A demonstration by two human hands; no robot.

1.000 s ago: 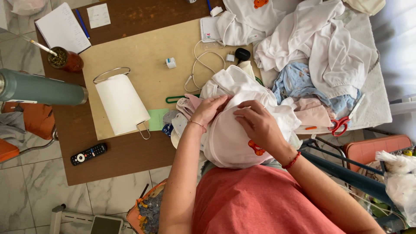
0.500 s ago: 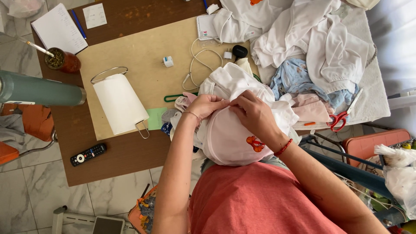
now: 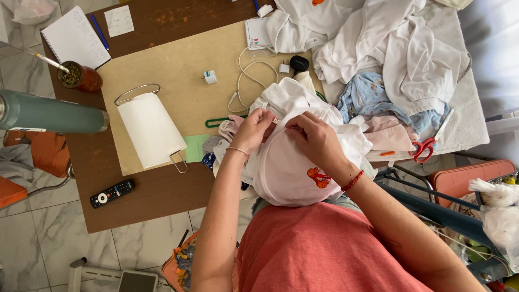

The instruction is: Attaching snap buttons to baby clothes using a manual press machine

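A small white garment (image 3: 286, 170) with an orange butterfly patch (image 3: 318, 177) lies bunched in front of my chest at the table's near edge. My left hand (image 3: 253, 131) pinches its upper edge between thumb and fingers. Right beside it, my right hand (image 3: 316, 139) grips the same edge, fingertips almost touching those of the left. Both hands are closed on the white cloth. A red cord bracelet sits on my right wrist, a thin one on my left.
A brown table (image 3: 162, 194) carries a beige cutting mat (image 3: 173, 65), a white lampshade (image 3: 151, 130), a remote (image 3: 112, 193), a green flask (image 3: 48, 112), a notebook (image 3: 75, 38), cables, and a pile of white and blue clothes (image 3: 389, 59). Red scissors (image 3: 427, 146) lie at right.
Both hands have shifted slightly up the garment and closer together along its top edge. The butterfly patch now shows fully below my right hand.
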